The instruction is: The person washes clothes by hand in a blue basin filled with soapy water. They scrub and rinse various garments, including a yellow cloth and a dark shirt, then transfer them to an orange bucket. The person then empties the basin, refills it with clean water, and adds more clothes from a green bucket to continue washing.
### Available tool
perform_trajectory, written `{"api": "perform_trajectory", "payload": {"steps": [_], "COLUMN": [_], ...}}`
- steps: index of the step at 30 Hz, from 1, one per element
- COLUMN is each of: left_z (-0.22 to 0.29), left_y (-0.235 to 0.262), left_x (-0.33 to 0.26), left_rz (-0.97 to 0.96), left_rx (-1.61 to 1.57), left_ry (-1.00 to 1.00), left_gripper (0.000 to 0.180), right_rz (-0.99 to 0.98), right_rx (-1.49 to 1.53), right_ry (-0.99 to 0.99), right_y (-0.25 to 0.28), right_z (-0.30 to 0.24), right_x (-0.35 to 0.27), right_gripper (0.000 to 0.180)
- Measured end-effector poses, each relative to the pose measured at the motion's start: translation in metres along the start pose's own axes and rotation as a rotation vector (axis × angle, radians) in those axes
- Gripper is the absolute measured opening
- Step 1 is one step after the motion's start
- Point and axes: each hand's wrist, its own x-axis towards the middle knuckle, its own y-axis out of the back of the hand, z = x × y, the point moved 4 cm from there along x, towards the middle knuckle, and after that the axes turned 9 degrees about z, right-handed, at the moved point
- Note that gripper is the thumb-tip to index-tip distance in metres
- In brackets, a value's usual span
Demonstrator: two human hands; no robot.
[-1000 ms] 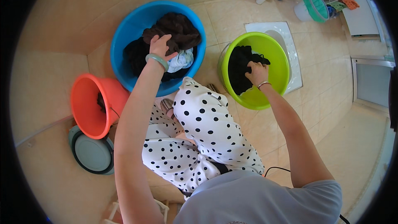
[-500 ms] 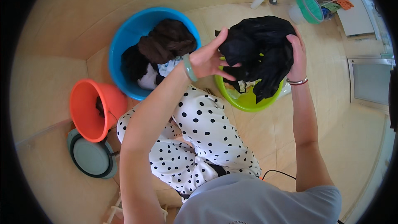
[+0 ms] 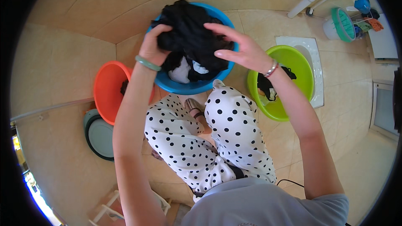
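A dark bundle of black clothing (image 3: 184, 27) is over the blue basin (image 3: 228, 65), covering much of its far side. My left hand (image 3: 153, 47) holds the bundle's left edge, some of its fingers hidden behind the cloth. On the other side, my right hand (image 3: 248, 52) has its thumb and fingers apart, their tips at the bundle's right edge; I cannot tell how firmly they touch it. Below the bundle, white cloth (image 3: 181, 72) and other dark pieces lie in the basin. To the right, a green basin (image 3: 302, 98) contains a smaller black-and-white garment (image 3: 268, 88).
An orange bucket (image 3: 104, 96) stands left of the blue basin, with a grey collapsible basin (image 3: 100, 136) beside it. A white squat toilet (image 3: 319, 67) lies behind the green basin. A white-and-green bin (image 3: 341, 25) stands at the far right. My legs are close to the basins.
Both hands have carried the black clothing left, from over the green basin to over the blue one. My left hand has closed on the cloth, while my right hand's fingers have spread. The view has shifted.
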Motion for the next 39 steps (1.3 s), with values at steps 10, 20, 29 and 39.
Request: {"api": "perform_trajectory", "payload": {"steps": [10,20,29,39], "left_z": [-0.027,-0.118,-0.159,-0.151], "left_y": [0.232,-0.016,-0.092,-0.158], "left_x": [0.07,0.058,0.035,-0.005], "left_rz": [0.372,-0.03,-0.343,-0.494], "left_rx": [1.388,0.904,0.824,0.113], "left_ry": [-0.148,0.102,0.255,0.528], "left_gripper": [0.073,0.044,0.056,0.086], "right_rz": [0.381,0.2,0.845,0.712], "right_rx": [-0.041,-1.304,0.048,1.034], "right_ry": [-0.54,-0.539,-0.872,-0.449], "right_y": [0.074,0.115,0.152,0.115], "right_z": [0.122,0.218,0.144,-0.003], "right_x": [-0.068,-0.25,-0.184,-0.092], "right_gripper": [0.018,0.032,0.024,0.029]}}
